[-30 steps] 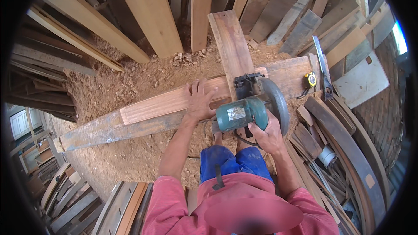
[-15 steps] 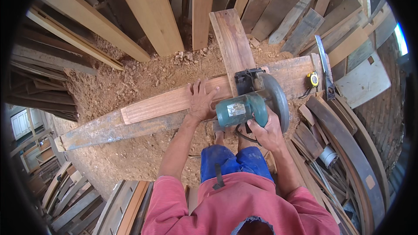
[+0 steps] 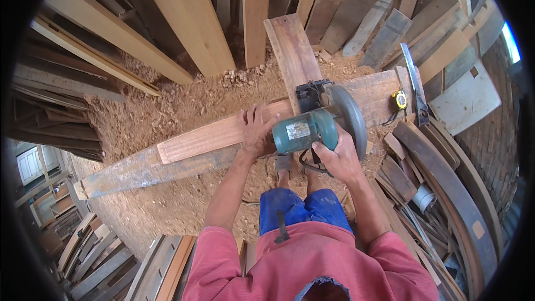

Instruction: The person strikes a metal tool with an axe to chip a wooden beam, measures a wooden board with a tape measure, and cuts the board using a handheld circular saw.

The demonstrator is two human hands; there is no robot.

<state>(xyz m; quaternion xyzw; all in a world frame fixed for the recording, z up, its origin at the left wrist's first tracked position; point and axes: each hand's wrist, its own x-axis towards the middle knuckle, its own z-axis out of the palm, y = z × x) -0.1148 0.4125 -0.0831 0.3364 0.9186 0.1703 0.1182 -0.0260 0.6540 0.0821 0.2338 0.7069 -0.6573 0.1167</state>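
My right hand [image 3: 339,155] is wrapped round the rear handle of a green circular saw [image 3: 295,133]. Its grey blade guard [image 3: 352,120] faces right, and its black base rests over a reddish-brown plank [image 3: 294,50] that points away from me. What the blade touches is hidden under the guard. My left hand [image 3: 258,134] presses on a lighter reddish board [image 3: 214,132], fingers spread and pointing away, just left of the saw's motor. Both pieces lie across a long, worn, paint-stained beam [image 3: 147,174].
A yellow tape measure [image 3: 398,100] and a hand saw [image 3: 413,81] lie at the beam's right end. Upright planks [image 3: 192,17] line the far side. Curved timbers [image 3: 446,184] and offcuts crowd the right. Wood shavings [image 3: 145,206] cover the ground around my feet.
The circular saw has moved slightly farther away along the plank, with my right hand on it. My left hand stays on the lighter board. The whole view has shifted a little.
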